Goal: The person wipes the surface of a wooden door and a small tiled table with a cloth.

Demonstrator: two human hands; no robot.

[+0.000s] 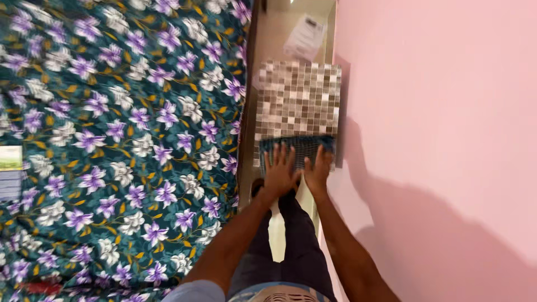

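Both hands reach forward at the middle of the frame and press on a square mat with a brown, beige and white mosaic-tile pattern [298,100], which lies on the pale floor [277,33] in the narrow strip between a bed and a wall. The near edge of the mat is a darker, blue-grey checked band [296,146], and it is there that the hands rest. The left hand [281,170] lies flat with its fingers spread apart on this band, not closed around anything. The right hand [319,168] sits just beside it, nearer the wall, fingers likewise splayed and laid on the band's right end; its grip is open too, palm down.

Left of the mat, filling most of the left half of the frame, is a dark teal bedspread printed with purple and white flowers [117,145]. On the right stands a plain pink wall [442,123]. Beyond the mat, at the top centre, a crumpled white printed paper [305,36] lies on the floor. Below the forearms, the person's dark trouser legs [293,240] show at the bottom centre.
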